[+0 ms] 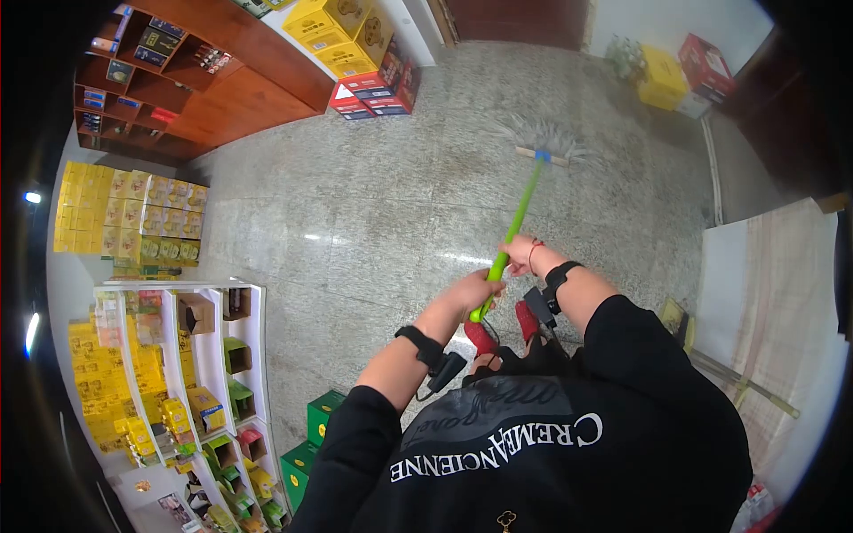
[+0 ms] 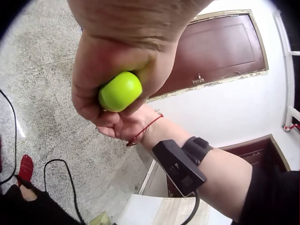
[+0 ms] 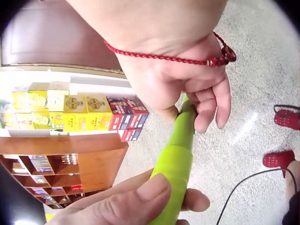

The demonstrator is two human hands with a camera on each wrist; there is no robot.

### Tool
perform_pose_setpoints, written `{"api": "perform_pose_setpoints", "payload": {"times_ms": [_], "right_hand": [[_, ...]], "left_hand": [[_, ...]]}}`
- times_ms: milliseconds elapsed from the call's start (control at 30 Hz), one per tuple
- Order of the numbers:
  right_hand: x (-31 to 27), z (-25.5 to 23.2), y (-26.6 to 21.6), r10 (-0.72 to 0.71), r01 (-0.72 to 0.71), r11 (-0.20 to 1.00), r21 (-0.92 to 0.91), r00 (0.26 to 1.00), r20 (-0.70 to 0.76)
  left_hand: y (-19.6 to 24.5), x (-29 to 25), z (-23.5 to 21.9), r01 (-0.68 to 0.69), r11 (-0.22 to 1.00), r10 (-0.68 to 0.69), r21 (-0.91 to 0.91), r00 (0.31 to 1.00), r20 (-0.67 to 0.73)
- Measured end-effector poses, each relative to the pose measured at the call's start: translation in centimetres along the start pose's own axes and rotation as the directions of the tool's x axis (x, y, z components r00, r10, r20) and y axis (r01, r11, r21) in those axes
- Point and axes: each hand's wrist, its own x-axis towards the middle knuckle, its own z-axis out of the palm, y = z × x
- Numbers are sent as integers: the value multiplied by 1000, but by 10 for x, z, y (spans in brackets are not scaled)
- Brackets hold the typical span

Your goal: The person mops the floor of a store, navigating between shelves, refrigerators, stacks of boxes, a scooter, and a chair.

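A mop with a green handle (image 1: 522, 209) reaches away from the person, its grey string head (image 1: 555, 138) spread on the stone floor. Near the handle's top end the left hand (image 1: 475, 291) grips it, and the rounded green end cap (image 2: 121, 91) pokes out of that fist. Farther down the shaft, the right hand (image 1: 522, 255) curls its fingers round the handle. In the right wrist view the right hand (image 3: 187, 89) wears a red cord bracelet (image 3: 164, 58), and the left hand's thumb (image 3: 154, 187) lies along the thicker grip.
Yellow and red cartons (image 1: 378, 84) are stacked by the far wall, more cartons (image 1: 671, 80) at the far right. A wooden cabinet (image 1: 267, 102) and white shelves (image 1: 253, 355) line the left side. Green boxes (image 1: 324, 417) stand near the person's left. A cable (image 2: 65, 178) hangs near the feet.
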Motion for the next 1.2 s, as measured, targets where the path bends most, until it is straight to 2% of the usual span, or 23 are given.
{"api": "perform_pose_setpoints", "payload": {"times_ms": [67,133,167,233,267,333,367,433,533,633,733,933,1000,1033,1067,1133,1167,1200], "right_hand": [[6,28,3,12,-12,1000,0,999,31],[7,61,2,60,-30,987,-156,981,186],[6,76,1,58,-31,988,-150,981,184],[3,104,-4,155,-104,984,-146,902,402],[0,120,-6,159,-110,984,-143,904,397],[-4,146,-16,164,-36,971,-238,821,547],[-4,156,-23,160,-37,972,-231,826,540],[-3,177,-31,216,5,947,-322,733,645],[1,190,-42,264,0,928,-372,702,661],[1,178,-56,262,-26,936,-351,716,647],[5,140,-71,196,4,953,-302,754,627],[35,7,-106,87,39,972,-233,857,508],[51,-47,-120,107,-36,984,-176,904,414],[57,-74,-123,93,-41,987,-153,932,351],[63,-102,-126,89,-42,989,-140,933,349],[77,-158,-130,51,-35,997,-74,972,230],[85,-183,-131,53,-39,997,-66,973,226],[91,-207,-131,19,-13,999,-42,992,127]], "left_hand": [[-20,-18,-16,26,994,-22,108,999,-36],[-36,-46,-38,66,994,-64,88,998,-29],[-41,-66,-50,70,993,-69,98,998,-5],[-57,-99,-76,83,995,-84,63,996,13],[-69,-116,-89,96,995,-96,15,995,8],[-86,-146,-114,123,990,-123,65,992,-9],[-94,-156,-125,119,990,-120,73,993,-2],[-109,-176,-141,133,982,-129,138,991,-35],[-101,-186,-146,158,973,-153,169,987,-42],[-88,-173,-145,134,972,-135,190,991,-12],[-61,-140,-150,108,970,-109,217,994,-6],[51,-30,-120,60,971,-63,230,998,7],[92,15,-100,43,979,-50,197,998,32],[107,41,-92,30,977,-40,210,998,45],[121,69,-82,33,975,-46,220,998,50],[152,119,-58,-14,986,6,166,999,48],[169,142,-47,-12,985,2,171,998,56],[187,164,-36,-26,985,16,169,998,60]]}}
